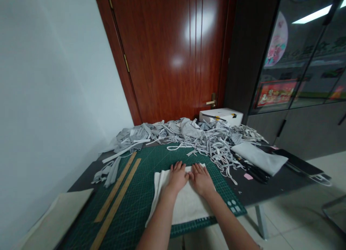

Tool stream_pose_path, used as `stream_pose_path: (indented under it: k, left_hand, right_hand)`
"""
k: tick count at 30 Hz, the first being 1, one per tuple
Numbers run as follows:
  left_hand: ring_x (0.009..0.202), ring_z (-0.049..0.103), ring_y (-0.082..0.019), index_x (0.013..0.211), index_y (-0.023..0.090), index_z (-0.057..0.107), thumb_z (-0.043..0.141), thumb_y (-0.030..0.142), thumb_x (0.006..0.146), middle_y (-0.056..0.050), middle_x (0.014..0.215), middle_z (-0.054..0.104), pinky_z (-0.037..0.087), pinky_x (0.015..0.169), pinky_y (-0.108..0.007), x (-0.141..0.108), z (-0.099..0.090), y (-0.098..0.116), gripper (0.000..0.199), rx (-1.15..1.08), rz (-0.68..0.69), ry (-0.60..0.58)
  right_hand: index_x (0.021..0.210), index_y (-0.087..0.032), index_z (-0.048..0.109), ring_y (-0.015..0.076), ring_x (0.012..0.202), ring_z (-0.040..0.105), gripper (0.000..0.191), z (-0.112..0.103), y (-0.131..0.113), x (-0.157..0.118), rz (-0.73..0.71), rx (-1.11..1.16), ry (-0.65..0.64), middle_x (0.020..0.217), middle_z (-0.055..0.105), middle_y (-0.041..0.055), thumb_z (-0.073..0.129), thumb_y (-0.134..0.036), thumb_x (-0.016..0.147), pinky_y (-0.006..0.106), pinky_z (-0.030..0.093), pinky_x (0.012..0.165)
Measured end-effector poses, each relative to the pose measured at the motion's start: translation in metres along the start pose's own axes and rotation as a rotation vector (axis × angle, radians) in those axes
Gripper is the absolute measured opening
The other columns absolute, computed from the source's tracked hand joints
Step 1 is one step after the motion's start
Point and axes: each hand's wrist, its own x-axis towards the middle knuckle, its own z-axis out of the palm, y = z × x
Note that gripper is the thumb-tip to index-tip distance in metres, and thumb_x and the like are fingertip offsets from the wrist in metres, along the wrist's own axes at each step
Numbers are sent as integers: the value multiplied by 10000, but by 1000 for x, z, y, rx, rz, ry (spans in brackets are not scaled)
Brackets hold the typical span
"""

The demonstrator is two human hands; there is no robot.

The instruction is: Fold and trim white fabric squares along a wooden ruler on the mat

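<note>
A folded white cloth (186, 206) lies on the green cutting mat (135, 196), near the table's front edge. My left hand (177, 177) rests flat on its upper part, fingers stretched toward the far edge. Beside it, my right hand (200, 178) also presses flat on the cloth, with its fingers extended. The two thumbs nearly meet between the hands. Folded layers show along the cloth's left side. My forearms cover parts of the cloth nearer to me.
Two wooden rulers (119, 199) lie left of the cloth. Grey fabric scraps (189, 129) are heaped along the back, before a white box (221, 115). Black scissors (255, 172) and a folded grey cloth (259, 157) lie right; pale fabric (62, 214) is at the left.
</note>
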Motion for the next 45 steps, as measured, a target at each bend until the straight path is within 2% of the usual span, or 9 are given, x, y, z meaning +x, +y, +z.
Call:
stream_pose_path:
  k: [3,6,9,13,18,23,27,35,45]
  left_hand:
    - [1315,336,-321,1288,115,501,392,348,918,-185,1415,407,232,1062,-538,-18,-16,-31,450,73,-149,32]
    - [1271,373,-335,1261,105,516,400,427,912,-210,1369,435,306,1010,-492,-39,-32,-56,490,204,-278,61]
    - [1139,491,-308,1139,105,583,375,487,909,-194,1195,546,394,912,-399,-56,-44,-68,492,261,-375,49]
    - [1031,582,-294,1098,57,572,389,447,916,-203,1062,616,438,826,-353,-61,-53,-71,468,168,-537,-96]
    - [983,639,-236,976,119,616,523,321,868,-144,1020,682,450,761,-262,-49,-57,-72,247,73,-550,-224]
    - [956,658,-198,1115,91,492,340,244,950,-153,999,691,453,723,-247,-49,-56,-63,272,58,-589,-163]
    - [893,679,-235,1121,94,448,254,224,962,-179,935,695,466,677,-291,-58,-53,-60,282,97,-624,-140]
    - [872,682,-278,1137,87,429,253,236,959,-177,861,697,481,686,-331,-78,-63,-83,292,201,-618,-109]
    - [846,687,-282,1023,61,509,247,273,960,-201,827,690,486,648,-320,-86,-57,-89,343,243,-659,-49]
  right_hand:
    - [1401,-15,348,283,1387,210,698,2,-4,-2,15,-171,-71,1471,318,187,236,-514,927,421,64,1126]
    - [1426,-33,300,291,1400,160,783,0,-7,-3,44,-216,-114,1497,265,171,223,-605,896,447,34,1123]
    - [1437,-44,271,292,1406,130,861,-1,-8,-3,62,-222,-140,1508,236,164,222,-678,857,466,15,1120]
    - [1442,-46,257,286,1408,118,891,0,-7,-3,64,-226,-146,1511,228,164,218,-703,840,462,14,1120]
    - [1437,-29,263,293,1405,131,899,3,-7,-3,53,-242,-131,1504,240,176,206,-701,842,455,22,1120]
    - [1419,2,298,304,1400,149,891,2,-7,-3,29,-268,-112,1490,257,210,218,-681,853,428,14,1123]
    - [1418,18,288,294,1402,151,879,4,-15,-6,25,-263,-108,1490,248,220,211,-662,866,383,28,1127]
    - [1437,7,234,286,1409,117,880,15,-43,-2,46,-163,-150,1510,203,202,226,-659,862,375,29,1126]
    - [1439,-30,264,277,1409,125,835,13,-43,-4,21,-143,-135,1513,216,176,206,-644,874,379,41,1126]
